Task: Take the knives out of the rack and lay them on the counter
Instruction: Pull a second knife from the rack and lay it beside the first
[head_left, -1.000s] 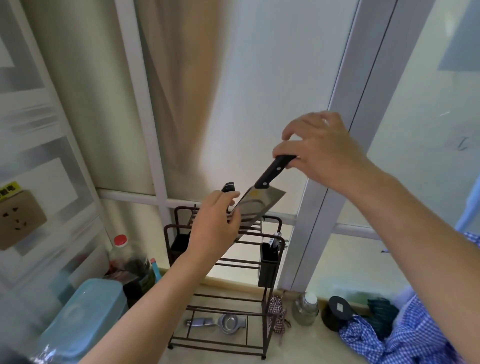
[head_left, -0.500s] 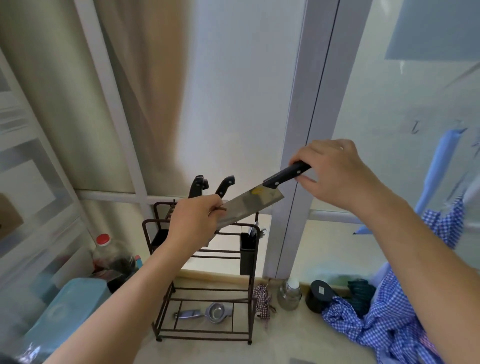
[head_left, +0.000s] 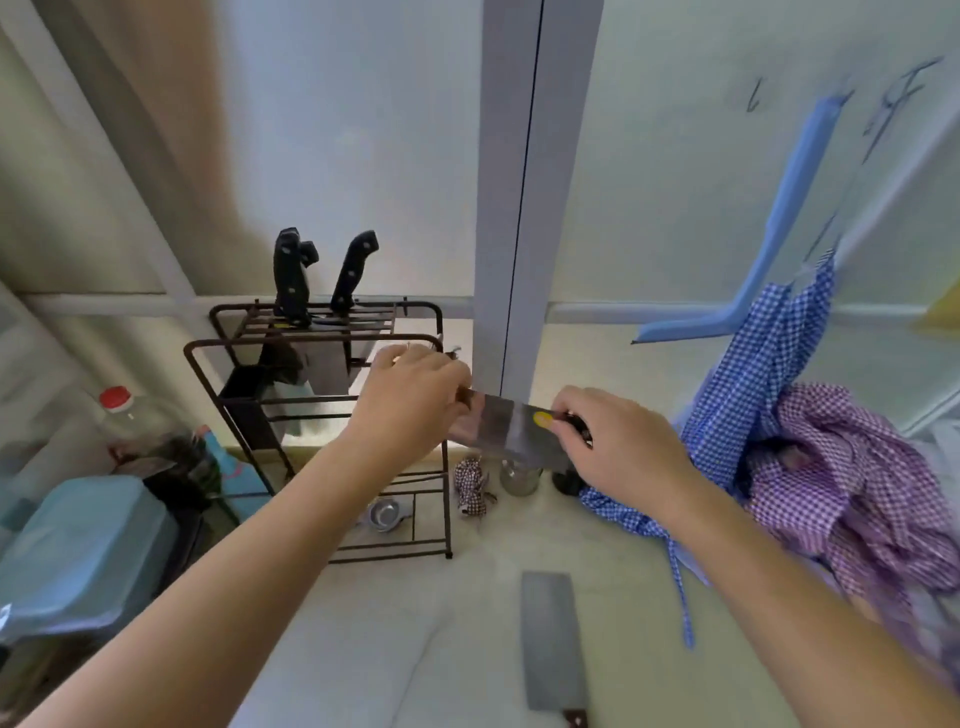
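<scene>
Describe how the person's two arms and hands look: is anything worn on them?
Both forearms are bare, with no sleeves in view. The left hand and right hand wear no gloves. No watch or bracelet shows on either wrist.

A light blue plastic bin (head_left: 78, 551) sits at the left edge, with a clear bottle with a red cap (head_left: 122, 415) standing just behind it. On the bottom shelf of the wire stand lies a small metal strainer (head_left: 387, 514); just right of the stand are a knotted checked cloth bundle (head_left: 470, 488) and a glass jar (head_left: 519, 478), its upper part hidden. At right, a blue checked garment (head_left: 753, 374) and a purple checked garment (head_left: 852, 478) are heaped together, touching, below a blue plastic hanger (head_left: 779, 208) against the frosted glass panel (head_left: 675, 156).
</scene>
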